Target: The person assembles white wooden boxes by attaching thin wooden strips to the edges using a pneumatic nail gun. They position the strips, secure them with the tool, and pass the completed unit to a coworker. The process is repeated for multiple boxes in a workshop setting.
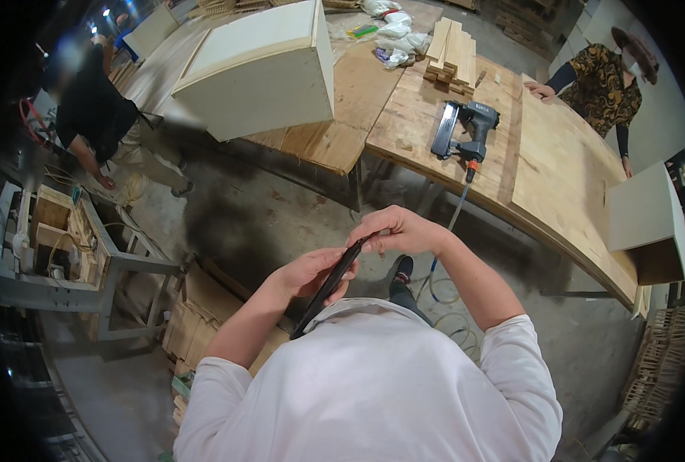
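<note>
Close to my chest I hold a long, narrow black object (327, 291), seen nearly edge-on, so its exact kind is unclear. My left hand (312, 271) is closed around its middle, with fingertips showing on its right side. At its upper end the fingers of my right hand (395, 229) pinch it. Beyond my right hand, a black and grey nail gun (469, 129) lies on the wooden worktable (412, 115), its orange fitting joined to an air hose (459, 206) that hangs to the floor.
A large white box-shaped panel piece (262, 96) stands far left on the table. Light wood strips (452, 55) are stacked near plastic bags (396, 38). Co-workers stand at left (100, 108) and right (608, 88). A metal-framed cart (111, 262) is left; hose coils lie by my feet.
</note>
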### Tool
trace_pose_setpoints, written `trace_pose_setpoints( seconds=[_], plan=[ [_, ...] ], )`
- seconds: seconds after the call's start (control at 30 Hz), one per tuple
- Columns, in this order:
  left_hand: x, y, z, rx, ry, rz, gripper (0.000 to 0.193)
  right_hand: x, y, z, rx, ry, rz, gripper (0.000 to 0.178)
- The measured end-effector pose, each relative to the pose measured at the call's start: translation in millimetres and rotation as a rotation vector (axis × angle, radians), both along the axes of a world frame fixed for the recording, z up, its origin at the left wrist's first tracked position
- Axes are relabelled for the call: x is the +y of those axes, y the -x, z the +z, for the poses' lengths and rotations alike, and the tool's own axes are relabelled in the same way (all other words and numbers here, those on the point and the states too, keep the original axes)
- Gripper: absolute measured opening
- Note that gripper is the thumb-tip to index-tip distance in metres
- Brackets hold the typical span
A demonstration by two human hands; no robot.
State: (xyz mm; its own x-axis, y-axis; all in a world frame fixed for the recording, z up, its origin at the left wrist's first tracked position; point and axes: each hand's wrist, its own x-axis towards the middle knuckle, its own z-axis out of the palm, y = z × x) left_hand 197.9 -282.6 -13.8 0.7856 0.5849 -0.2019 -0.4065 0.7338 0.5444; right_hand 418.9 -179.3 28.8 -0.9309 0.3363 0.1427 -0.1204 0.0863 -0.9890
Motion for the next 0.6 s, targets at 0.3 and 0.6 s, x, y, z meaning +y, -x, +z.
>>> trace_pose_setpoints(
  seconds=[0.3, 0.6],
  plan=[
    [77, -32, 8, 0.172, 0.027, 0.314, 0.03, 72, -47, -17, -0.052, -0.105, -0.467, 0.04],
    [209, -19, 14, 0.566, -0.071, 0.713, 0.017, 240, -224, -153, -0.46, -0.104, -1.624, 0.058]
  ],
)
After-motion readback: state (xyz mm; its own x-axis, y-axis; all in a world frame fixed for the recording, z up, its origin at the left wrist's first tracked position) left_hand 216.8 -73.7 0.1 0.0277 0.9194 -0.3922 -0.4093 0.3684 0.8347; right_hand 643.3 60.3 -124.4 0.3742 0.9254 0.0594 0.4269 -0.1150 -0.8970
